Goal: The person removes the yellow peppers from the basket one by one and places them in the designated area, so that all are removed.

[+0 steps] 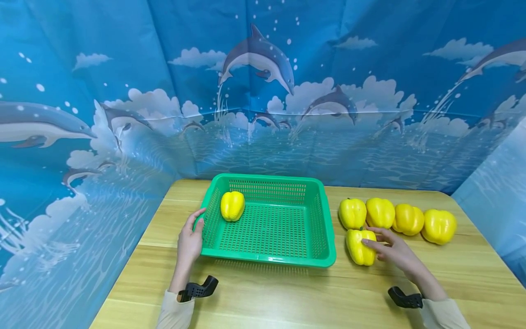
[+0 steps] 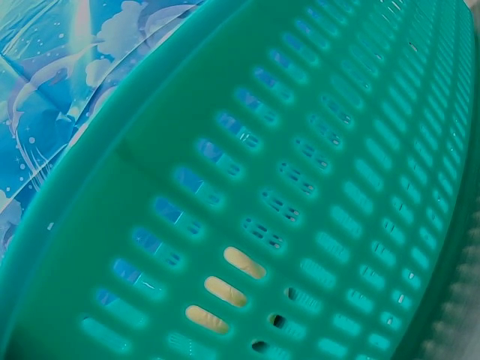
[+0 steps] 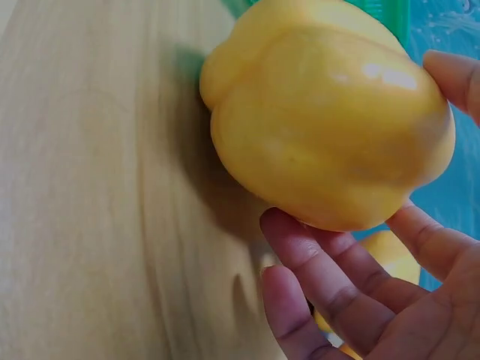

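Note:
A green plastic basket (image 1: 271, 261) with slotted walls stands on the table, and one yellow bell pepper (image 1: 232, 206) sits in its far left part. At the basket's left rim, my left hand (image 1: 190, 242) holds the edge; in the left wrist view the slotted wall (image 2: 225, 180) fills the picture and the fingers are hidden. To the right of the basket, my right hand (image 1: 392, 251) grips another yellow bell pepper (image 1: 360, 247). The right wrist view shows the thumb on one side of this pepper (image 3: 330, 120) and fingertips (image 3: 289, 232) along the other.
Behind my right hand, several yellow bell peppers (image 1: 380, 213) stand in a row on the wooden table (image 1: 271, 301). A blue curtain (image 1: 263, 151) printed with dolphins hangs right behind the table's far edge and along both sides.

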`<state>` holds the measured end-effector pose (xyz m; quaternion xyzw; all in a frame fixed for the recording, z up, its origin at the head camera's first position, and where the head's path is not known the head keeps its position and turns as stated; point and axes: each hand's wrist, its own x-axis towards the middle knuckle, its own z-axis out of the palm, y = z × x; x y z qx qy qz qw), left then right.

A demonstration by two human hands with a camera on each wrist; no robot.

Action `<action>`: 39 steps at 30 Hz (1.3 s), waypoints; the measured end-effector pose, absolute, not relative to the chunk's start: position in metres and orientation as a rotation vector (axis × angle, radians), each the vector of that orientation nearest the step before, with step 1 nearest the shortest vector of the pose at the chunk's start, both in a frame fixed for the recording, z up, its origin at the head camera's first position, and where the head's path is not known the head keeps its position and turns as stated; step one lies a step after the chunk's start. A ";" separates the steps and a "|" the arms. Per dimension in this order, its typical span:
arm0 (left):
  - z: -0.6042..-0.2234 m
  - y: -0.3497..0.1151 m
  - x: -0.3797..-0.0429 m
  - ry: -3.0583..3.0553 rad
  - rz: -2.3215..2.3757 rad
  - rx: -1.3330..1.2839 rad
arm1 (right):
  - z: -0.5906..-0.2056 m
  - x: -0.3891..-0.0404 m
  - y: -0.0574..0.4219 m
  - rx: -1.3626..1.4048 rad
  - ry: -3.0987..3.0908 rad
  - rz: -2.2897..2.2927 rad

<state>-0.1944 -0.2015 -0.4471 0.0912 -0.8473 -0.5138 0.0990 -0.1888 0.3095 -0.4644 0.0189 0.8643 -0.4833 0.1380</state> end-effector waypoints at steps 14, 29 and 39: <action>-0.447 -0.201 -0.195 -2.496 -1.541 0.259 | -0.472 -0.189 0.315 0.171 2.366 -1.456; -0.448 -0.201 -0.195 -2.505 -1.527 0.259 | -0.478 -0.184 0.308 0.270 2.394 -1.511; -0.447 -0.202 -0.195 -2.499 -1.521 0.255 | -0.481 -0.183 0.304 0.320 2.427 -1.515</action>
